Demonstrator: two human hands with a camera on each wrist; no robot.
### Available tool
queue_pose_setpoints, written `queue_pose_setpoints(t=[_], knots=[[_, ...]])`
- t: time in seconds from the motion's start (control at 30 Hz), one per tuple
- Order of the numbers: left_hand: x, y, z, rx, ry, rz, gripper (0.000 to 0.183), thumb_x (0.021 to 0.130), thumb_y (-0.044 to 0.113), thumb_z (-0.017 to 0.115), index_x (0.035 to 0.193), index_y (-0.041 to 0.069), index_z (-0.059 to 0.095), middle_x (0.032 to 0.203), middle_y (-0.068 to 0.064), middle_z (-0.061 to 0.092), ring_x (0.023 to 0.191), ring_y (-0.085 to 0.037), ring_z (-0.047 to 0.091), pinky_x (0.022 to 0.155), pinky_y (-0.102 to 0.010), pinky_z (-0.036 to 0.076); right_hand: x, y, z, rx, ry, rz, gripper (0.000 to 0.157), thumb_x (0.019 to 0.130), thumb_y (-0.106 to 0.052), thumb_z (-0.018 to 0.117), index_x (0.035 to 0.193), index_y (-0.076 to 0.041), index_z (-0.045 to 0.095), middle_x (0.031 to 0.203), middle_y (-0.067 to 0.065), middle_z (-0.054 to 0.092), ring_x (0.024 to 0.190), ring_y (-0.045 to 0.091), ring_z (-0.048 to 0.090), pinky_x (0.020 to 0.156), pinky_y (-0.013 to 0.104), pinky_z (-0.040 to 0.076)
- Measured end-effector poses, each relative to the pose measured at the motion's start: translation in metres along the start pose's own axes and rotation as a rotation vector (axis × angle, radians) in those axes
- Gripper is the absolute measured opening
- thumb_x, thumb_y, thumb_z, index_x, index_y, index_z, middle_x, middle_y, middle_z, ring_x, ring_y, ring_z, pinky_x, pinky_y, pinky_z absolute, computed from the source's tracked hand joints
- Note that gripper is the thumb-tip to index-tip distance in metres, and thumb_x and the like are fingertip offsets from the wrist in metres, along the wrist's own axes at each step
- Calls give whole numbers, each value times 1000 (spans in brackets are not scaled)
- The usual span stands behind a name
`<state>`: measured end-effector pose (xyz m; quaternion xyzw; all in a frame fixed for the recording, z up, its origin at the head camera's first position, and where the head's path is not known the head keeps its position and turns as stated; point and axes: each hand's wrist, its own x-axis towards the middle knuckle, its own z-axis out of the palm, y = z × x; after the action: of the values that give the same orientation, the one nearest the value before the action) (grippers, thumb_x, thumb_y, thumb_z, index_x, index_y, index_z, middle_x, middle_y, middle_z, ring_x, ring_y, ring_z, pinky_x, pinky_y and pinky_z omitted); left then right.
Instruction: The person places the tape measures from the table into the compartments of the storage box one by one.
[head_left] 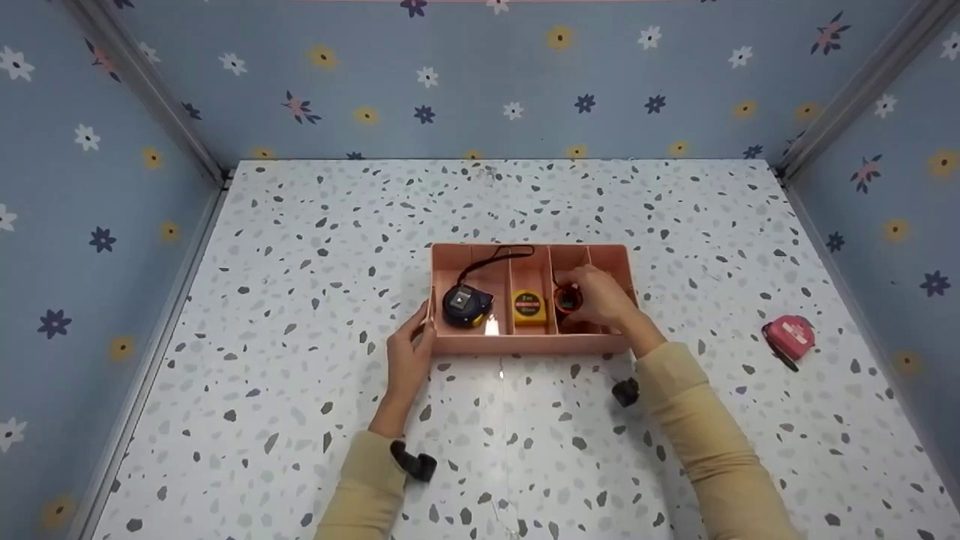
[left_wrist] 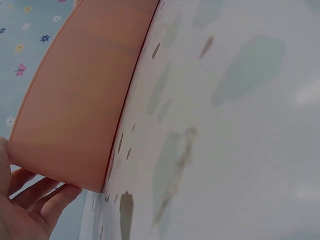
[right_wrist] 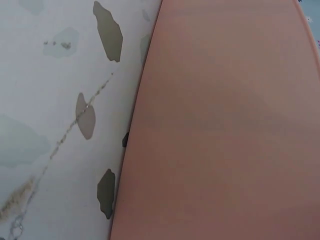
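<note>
A salmon-pink divided box (head_left: 529, 344) stands on the speckled table. My left hand (head_left: 409, 352) grips its left end, thumb near the rim and fingers against the end wall, as the left wrist view also shows. My right hand (head_left: 600, 296) reaches into the box and holds a small orange-and-black tape measure (head_left: 568, 299) in the compartment right of the yellow one. The yellow tape measure (head_left: 530, 308) sits in the narrow compartment beside it. In the wide left compartment lies a dark blue tape measure (head_left: 463, 306), its black strap looped over a divider. The right wrist view shows only the box's front wall (right_wrist: 220, 120) and table.
A pink tape measure (head_left: 792, 336) with a black strap lies on the table to the right of the box. Blue flowered walls (head_left: 480, 75) enclose the table at the back and both sides. A black wrist camera (head_left: 625, 391) shows by the right sleeve.
</note>
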<state>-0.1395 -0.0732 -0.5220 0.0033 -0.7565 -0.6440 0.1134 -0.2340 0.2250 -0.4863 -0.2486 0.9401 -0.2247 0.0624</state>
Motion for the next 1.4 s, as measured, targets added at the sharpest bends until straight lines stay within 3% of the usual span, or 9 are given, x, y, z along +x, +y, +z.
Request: queue_pose_setpoints(t=[0.13, 0.23, 0.47, 0.7, 1.03, 1.27, 1.4], knots=[[4, -20, 2, 9, 3, -10, 40, 86, 3, 47, 125, 1, 48, 126, -10, 49, 103, -22, 54, 89, -26, 44, 0, 0, 1, -28, -7, 10, 58, 52, -22, 85, 102, -7, 63, 95, 5, 61, 89, 21, 49, 80, 39, 43], [4, -19, 1, 16, -6, -12, 39, 87, 3, 47, 126, 0, 47, 126, -9, 49, 105, -20, 52, 90, -26, 43, 0, 0, 1, -42, -12, 21, 59, 52, -23, 85, 104, -7, 62, 97, 5, 61, 90, 21, 49, 81, 39, 43], [5, -19, 0, -9, 0, 6, 37, 86, 0, 48, 123, -5, 48, 123, -17, 50, 102, -29, 54, 89, -36, 44, 2, -4, 2, -21, -33, 49, 51, 60, -17, 81, 107, -12, 62, 100, 2, 60, 94, 20, 47, 86, 40, 39], [3, -21, 1, 30, 20, -14, 39, 85, 4, 48, 124, 2, 50, 123, -10, 52, 100, -22, 55, 87, -25, 45, 1, -3, 3, 0, -10, 35, 53, 64, -11, 78, 114, -15, 60, 105, 2, 59, 98, 20, 47, 89, 41, 36], [3, -21, 2, 30, 24, 10, 39, 85, 5, 48, 124, 3, 50, 123, -7, 52, 101, -18, 54, 88, -23, 44, -7, -2, 2, 50, 11, -5, 41, 72, -14, 73, 110, -8, 61, 105, 7, 60, 100, 23, 50, 91, 43, 37], [2, -19, 1, 17, 10, -6, 39, 86, 3, 49, 124, 2, 49, 123, -10, 52, 102, -21, 54, 89, -27, 44, -14, -5, -3, 124, 34, -14, 35, 76, -14, 69, 109, -5, 61, 101, 9, 59, 91, 23, 54, 80, 37, 46], [1, -7, 0, 3, 7, -5, 38, 85, 1, 48, 123, -3, 49, 122, -16, 51, 101, -28, 54, 88, -32, 45, -19, -6, -6, 155, 74, 14, 34, 76, -14, 69, 108, -3, 62, 94, 11, 59, 81, 24, 53, 71, 37, 48]])
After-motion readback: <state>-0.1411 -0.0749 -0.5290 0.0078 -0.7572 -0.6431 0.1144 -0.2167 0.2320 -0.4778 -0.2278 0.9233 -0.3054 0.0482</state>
